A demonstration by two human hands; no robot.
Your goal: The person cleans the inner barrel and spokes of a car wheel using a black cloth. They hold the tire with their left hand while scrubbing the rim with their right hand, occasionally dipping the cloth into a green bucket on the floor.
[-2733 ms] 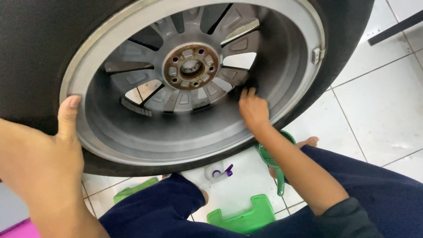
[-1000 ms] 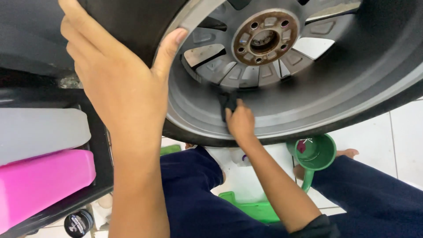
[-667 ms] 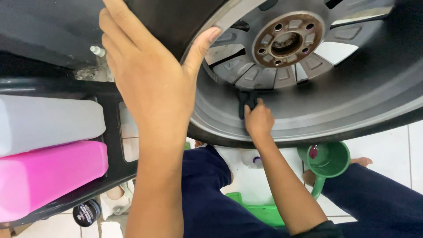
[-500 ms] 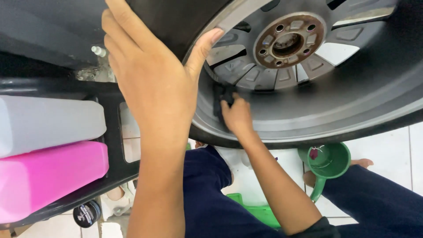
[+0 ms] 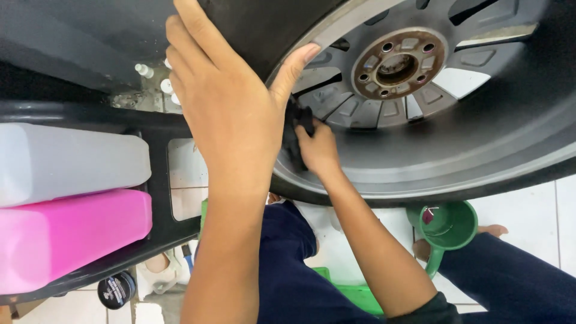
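**Wiping the rim's inner barrel, tyre steadied from above**

From the head camera, looking down over the knees: a car wheel stands upright on its tread, its grey alloy rim [image 5: 420,120] facing the wearer, with a rusty brown hub [image 5: 398,62] and its ring of bolt holes at the centre. The left hand [image 5: 231,114] lies flat against the black tyre [image 5: 252,30], fingers spread and extended, thumb hooked over the lip of the rim; it grasps nothing, only braces the wheel. The right hand [image 5: 318,150] is clenched around a small dark cloth [image 5: 295,135] and presses it onto the barrel of the rim, just beside the foot of the spokes and right under the left thumb.

By the look of it, the step in hand is rubbing down the rim's inner surface, section by section. A next stroke would call for keeping the cloth bunched firmly, following the curve of the barrel, and holding the tyre steady so that it does not roll.

Around the wheel: a black rack [image 5: 159,180] at the left holds a translucent white jug [image 5: 66,162] above a bright pink one [image 5: 66,240]. A small black tin [image 5: 116,290] sits on the white tiled floor [image 5: 558,204]. A green funnel [image 5: 447,227] lies near the right knee, and a green stool [image 5: 354,294] shows between the dark blue trouser legs [image 5: 510,282].
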